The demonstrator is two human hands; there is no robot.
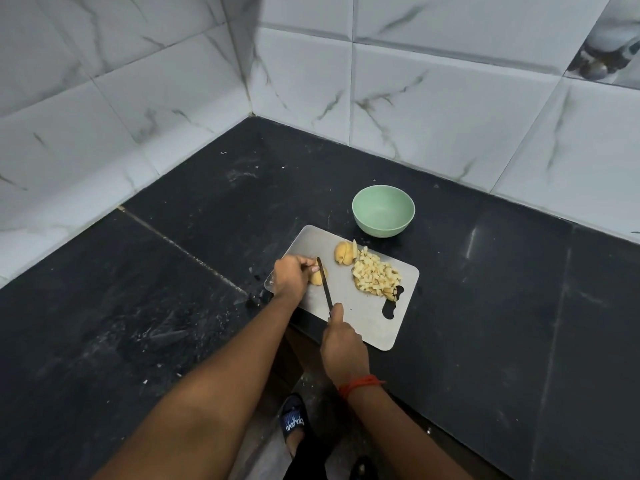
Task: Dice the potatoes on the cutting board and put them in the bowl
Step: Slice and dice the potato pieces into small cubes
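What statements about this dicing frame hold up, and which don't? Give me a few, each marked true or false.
1. The bowl is empty. True.
2. The right hand holds the knife. True.
3. The dice lie on the counter. False: they are piled on the board.
4. The left hand rests idle on the counter. False: it holds a potato on the board, at the blade.
5. The bowl stands on the board. False: it stands on the counter, just beyond the board.
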